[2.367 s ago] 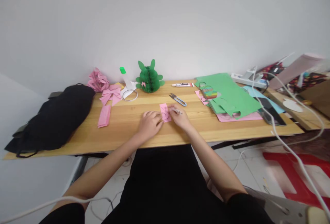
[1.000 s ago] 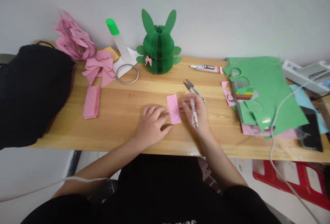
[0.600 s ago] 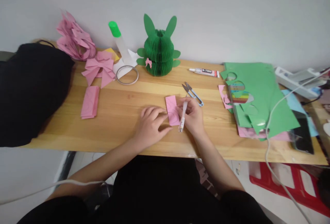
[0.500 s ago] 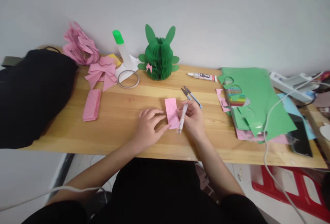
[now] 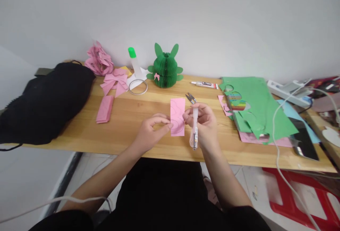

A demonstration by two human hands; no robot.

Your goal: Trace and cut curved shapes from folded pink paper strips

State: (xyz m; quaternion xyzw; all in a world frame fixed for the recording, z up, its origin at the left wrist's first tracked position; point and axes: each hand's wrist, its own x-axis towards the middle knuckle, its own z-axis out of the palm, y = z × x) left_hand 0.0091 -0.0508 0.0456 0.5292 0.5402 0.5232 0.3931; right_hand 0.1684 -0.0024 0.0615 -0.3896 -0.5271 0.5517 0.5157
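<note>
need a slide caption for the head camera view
Left hand and right hand hold a curve-marked pink paper strip, the right also gripping a pen, with a green paper figure behind.

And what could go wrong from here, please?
The left hand and right hand hold the pink paper by its sides, so it might crease. The right hand also holds the pen, which could slip. The scissors lie close beyond it, blades showing, and might nick a finger.
</note>
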